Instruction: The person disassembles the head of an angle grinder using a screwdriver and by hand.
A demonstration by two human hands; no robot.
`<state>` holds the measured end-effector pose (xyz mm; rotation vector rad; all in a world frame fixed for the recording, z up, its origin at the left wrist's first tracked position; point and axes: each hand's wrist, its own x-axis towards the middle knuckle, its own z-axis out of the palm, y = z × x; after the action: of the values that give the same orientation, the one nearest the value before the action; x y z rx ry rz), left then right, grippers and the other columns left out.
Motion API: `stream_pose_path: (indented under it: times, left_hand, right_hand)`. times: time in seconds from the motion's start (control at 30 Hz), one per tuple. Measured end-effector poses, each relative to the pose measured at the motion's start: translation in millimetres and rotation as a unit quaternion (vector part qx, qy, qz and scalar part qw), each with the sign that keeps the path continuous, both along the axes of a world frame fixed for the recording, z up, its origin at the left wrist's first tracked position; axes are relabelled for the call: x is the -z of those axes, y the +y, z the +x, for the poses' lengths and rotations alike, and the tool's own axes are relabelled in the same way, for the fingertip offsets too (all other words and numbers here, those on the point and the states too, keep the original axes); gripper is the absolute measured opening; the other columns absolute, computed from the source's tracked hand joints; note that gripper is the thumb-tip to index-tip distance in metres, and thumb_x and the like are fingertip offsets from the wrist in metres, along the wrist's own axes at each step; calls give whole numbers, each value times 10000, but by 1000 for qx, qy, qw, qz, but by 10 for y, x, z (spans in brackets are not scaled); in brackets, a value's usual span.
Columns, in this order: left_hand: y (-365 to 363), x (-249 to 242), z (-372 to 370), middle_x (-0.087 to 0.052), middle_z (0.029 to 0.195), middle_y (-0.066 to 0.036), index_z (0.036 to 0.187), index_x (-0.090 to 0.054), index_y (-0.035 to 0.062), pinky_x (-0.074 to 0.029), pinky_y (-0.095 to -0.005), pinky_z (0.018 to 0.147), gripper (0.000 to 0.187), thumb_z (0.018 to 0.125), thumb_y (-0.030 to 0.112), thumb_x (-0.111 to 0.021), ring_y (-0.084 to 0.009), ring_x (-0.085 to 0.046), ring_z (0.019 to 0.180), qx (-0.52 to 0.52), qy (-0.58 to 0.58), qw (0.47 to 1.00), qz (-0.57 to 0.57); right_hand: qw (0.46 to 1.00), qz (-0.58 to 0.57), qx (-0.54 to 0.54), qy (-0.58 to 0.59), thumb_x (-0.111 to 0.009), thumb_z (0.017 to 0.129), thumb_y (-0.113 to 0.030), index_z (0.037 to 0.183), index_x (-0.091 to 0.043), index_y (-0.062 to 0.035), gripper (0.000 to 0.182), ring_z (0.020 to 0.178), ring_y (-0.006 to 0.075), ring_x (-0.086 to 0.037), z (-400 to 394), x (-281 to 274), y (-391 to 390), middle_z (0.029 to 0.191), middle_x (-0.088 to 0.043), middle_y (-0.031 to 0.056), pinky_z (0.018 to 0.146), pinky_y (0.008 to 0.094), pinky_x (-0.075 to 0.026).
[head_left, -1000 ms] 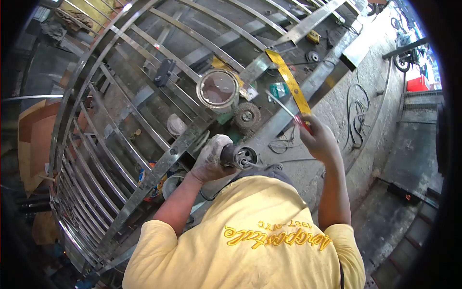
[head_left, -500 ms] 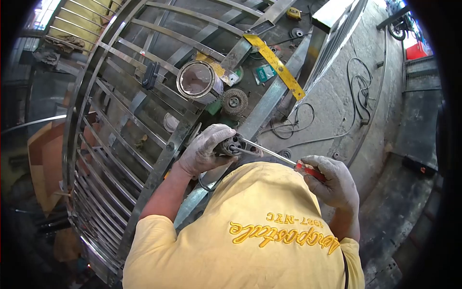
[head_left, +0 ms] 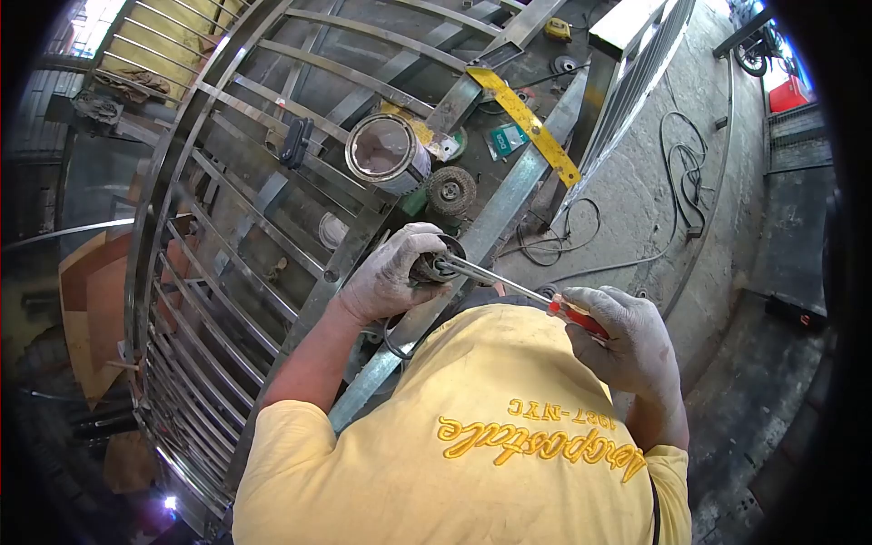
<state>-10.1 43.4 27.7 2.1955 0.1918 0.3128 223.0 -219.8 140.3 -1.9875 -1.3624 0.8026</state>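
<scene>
My left hand (head_left: 386,277), dusty and pale with powder, is wrapped round a dark cylindrical tool housing (head_left: 431,266), whose round end faces to the right. Its far side is hidden by my fingers. In my right hand (head_left: 629,338) is a screwdriver (head_left: 581,321) with a red and clear handle. The long metal shaft slants up and left, and its tip meets the housing's end. A dark cord (head_left: 391,343) curves below my left hand. Just beyond that hand lies a round abrasive flap disc (head_left: 450,191).
A curved metal grille (head_left: 213,241) spreads over the left side. An open paint can (head_left: 421,170), a yellow perforated metal strip (head_left: 529,127), a teal packet (head_left: 507,140) and a yellow tape measure (head_left: 558,30) lie ahead. Black cable (head_left: 674,195) coils on the concrete floor at right.
My right hand has moved slightly left and the screwdriver's shaft reaches closer in to the housing's end. The housing has turned a little in my left hand. The whole view has shifted slightly.
</scene>
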Motion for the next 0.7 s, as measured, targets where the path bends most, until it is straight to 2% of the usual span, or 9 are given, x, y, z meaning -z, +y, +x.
stream_pose_path:
  times: [0.2,0.7]
  left_hand:
    - [3,-17,12,-608,1324,-171,1262,-551,126,-542,-411,963,618,769,118,-924,-353,-655,1128,2,-27,1000,14]
    - [4,34,-22,-610,1317,-171,1272,-558,131,-538,-411,973,633,761,116,-930,-353,-649,1153,5,-34,999,13]
  right_hand:
    - [1000,-2,-8,-6,-776,830,-128,1204,-708,-84,382,810,370,-737,-68,-20,69,957,-739,140,702,431,-594]
    - [1000,1,-6,-27,-788,822,-131,1224,-708,-83,413,813,364,-752,-130,9,53,972,-753,148,703,421,-603]
